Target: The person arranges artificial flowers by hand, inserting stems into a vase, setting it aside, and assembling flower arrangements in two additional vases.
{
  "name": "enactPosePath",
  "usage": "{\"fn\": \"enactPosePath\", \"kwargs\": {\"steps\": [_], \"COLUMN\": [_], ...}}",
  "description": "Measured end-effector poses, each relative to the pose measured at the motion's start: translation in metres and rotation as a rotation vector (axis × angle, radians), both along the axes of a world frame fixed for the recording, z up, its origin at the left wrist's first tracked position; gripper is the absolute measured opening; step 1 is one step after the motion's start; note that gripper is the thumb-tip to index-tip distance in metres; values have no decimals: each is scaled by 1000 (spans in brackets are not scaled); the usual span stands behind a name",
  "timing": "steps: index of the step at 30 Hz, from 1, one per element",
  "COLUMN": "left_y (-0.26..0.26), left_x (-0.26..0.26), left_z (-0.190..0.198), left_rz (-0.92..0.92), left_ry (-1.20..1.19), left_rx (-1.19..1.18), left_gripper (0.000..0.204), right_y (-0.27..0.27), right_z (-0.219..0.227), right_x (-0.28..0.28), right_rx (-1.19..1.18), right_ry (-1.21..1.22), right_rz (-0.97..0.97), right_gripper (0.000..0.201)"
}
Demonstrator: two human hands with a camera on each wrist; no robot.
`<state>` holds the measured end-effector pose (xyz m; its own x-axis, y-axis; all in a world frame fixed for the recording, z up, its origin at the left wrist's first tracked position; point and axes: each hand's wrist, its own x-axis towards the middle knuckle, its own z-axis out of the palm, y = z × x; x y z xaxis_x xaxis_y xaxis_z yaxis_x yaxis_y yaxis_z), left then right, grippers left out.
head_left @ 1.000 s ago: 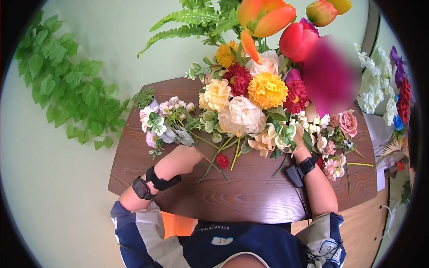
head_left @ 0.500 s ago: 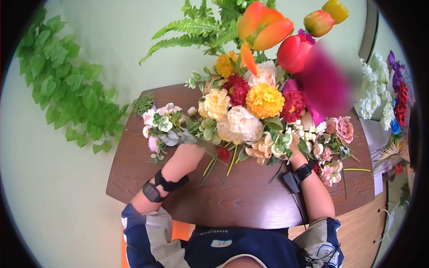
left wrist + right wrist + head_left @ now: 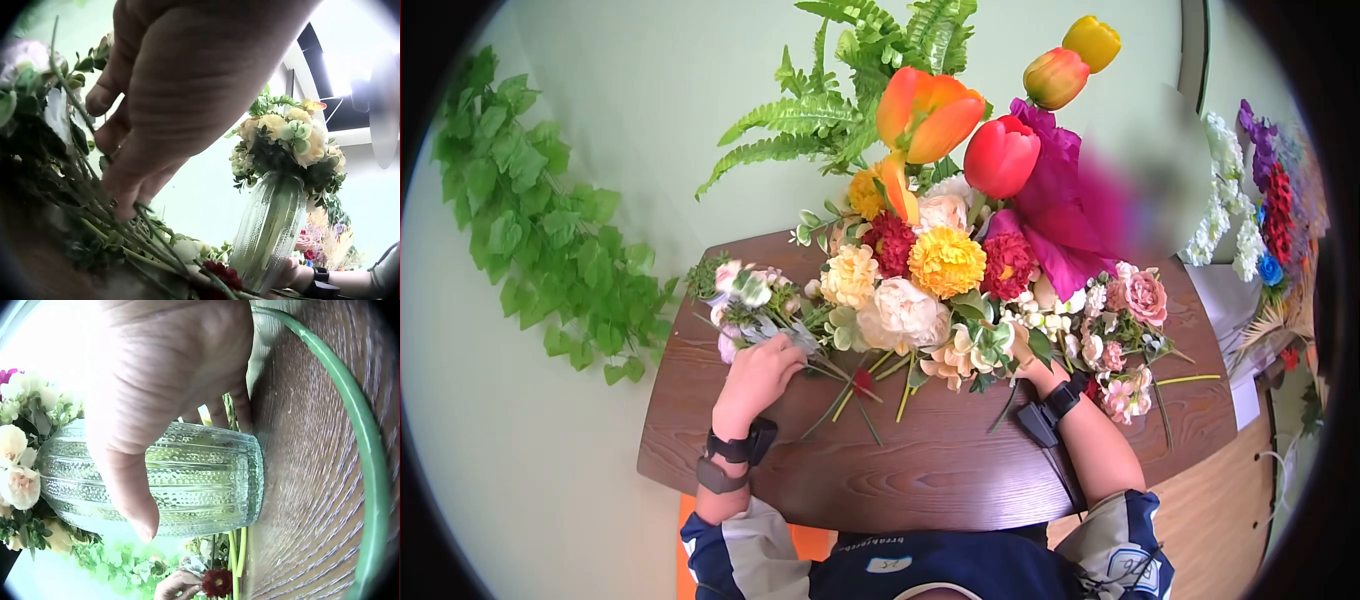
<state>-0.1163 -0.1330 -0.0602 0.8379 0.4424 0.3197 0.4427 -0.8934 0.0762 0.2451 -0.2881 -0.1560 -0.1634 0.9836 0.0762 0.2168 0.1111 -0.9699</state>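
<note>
My left hand (image 3: 758,378) reaches into the bunch of pink and white flowers (image 3: 740,290) at the table's left. Seen from the left wrist, its fingers (image 3: 128,194) are bent and spread apart, with fingertips among the thin green stems (image 3: 134,240). My right hand (image 3: 169,381) grips a ribbed clear glass vase (image 3: 200,487), thumb across its near side. In the head view the bouquet hides most of the vase. It holds orange and red tulips (image 3: 1002,157), a yellow flower (image 3: 947,262), a cream peony (image 3: 903,312) and fern fronds (image 3: 800,115).
Loose stems and a small dark red flower (image 3: 217,583) lie by the vase's base. Pink roses (image 3: 1145,297) and other blooms lie to the right on the wooden table (image 3: 900,470). A leafy vine (image 3: 520,210) hangs on the left wall; more flowers (image 3: 1278,215) stand far right.
My left hand has moved left, away from the loose stems near the vase, into the pink and white flowers. The right hand stays at the vase. The head view has shifted slightly.
</note>
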Motion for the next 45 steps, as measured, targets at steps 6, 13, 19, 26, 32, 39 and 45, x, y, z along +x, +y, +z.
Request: {"fn": "enactPosePath", "kwargs": {"steps": [6,13,19,26,32,39,45], "left_y": [-7,-10,-4,-8,-8,-15,-31], "left_x": [11,22,9,-22,-25,3,6], "left_z": [1,-21,-26,-21,0,16,49], "left_rz": [-5,-91,13,318,299,-160,-54], "left_ry": [-29,124,234,314,239,-18,-163], "left_rx": [80,-116,-176,17,-2,-595,-443], "left_gripper": [7,11,11,11,9,11,11], "right_y": [2,0,-3,3,-5,3,2], "right_z": [5,6,13,-2,27,-1,9], "right_x": [-1,-2,-5,0,-9,-11,-13], "right_rx": [40,90,16,-34,73,243,465], "right_ry": [-4,-54,48,120,-242,28,-135], "right_rz": [49,49,35,33,-21,-170,-154], "right_gripper": [87,87,85,87,79,58,56]}}
